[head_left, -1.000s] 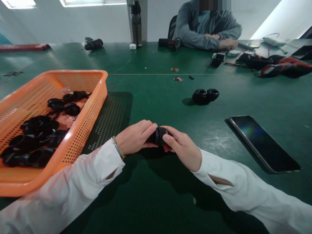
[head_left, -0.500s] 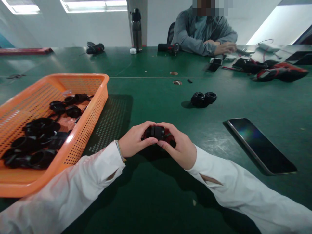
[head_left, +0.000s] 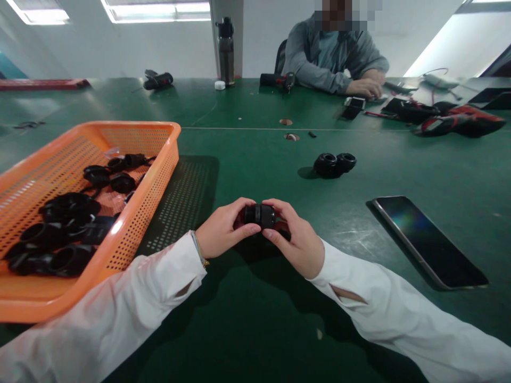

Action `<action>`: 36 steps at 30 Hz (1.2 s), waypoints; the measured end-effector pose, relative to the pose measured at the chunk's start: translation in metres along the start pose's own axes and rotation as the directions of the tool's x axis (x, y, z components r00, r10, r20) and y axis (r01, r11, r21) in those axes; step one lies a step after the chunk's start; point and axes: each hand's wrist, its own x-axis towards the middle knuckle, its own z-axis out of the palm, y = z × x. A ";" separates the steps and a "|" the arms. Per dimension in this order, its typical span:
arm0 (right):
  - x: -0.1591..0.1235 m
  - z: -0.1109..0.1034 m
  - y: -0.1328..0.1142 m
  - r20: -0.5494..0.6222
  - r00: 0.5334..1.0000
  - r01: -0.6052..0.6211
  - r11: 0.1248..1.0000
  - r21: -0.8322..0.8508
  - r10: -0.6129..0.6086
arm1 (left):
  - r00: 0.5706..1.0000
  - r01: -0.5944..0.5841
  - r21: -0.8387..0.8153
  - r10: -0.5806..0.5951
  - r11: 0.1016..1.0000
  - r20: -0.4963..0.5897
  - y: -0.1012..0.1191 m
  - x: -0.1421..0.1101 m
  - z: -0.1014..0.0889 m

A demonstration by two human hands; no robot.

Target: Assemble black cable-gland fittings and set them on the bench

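Between my two hands is a black ribbed cylindrical fitting (head_left: 259, 215), lying sideways just above the green table (head_left: 255, 330). My left hand (head_left: 223, 226) grips its left end, thumb in front and fingers behind. On the right end, my right hand (head_left: 297, 236) pinches it with thumb and fingertips. The fingers hide both ends of the fitting. Farther back to the right, two similar black round fittings (head_left: 334, 165) with open tops stand side by side, touching.
An orange basket (head_left: 175, 143) on the left holds several black parts. A phone (head_left: 431, 242) lies at right. At the back are a bottle (head_left: 226, 56), a power drill (head_left: 279, 81), a black and red bag (head_left: 463, 119) and a seated person (head_left: 335, 58) in grey.
My right fingers have opened up slightly from around the black fitting, so more of it shows. The person opposite has drawn their hands closer together. The view has shifted slightly.
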 end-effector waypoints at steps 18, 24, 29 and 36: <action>-0.001 -0.005 -0.002 0.035 0.990 0.143 0.983 -0.119 -0.139 | 0.997 -0.075 0.095 0.074 0.993 0.010 0.005 -0.005 0.003; -0.003 0.000 -0.011 -0.009 0.998 -0.060 0.997 0.047 0.061 | 0.996 -0.087 0.110 0.089 0.990 -0.017 0.004 -0.005 0.005; -0.003 0.001 -0.017 0.011 0.977 -0.208 0.948 0.243 0.211 | 0.989 -0.144 0.149 0.149 0.978 -0.023 0.001 -0.006 0.005; -0.004 0.006 -0.019 0.099 0.905 -0.408 0.782 0.472 0.413 | 0.981 -0.190 0.234 0.192 0.953 0.017 0.001 -0.004 0.004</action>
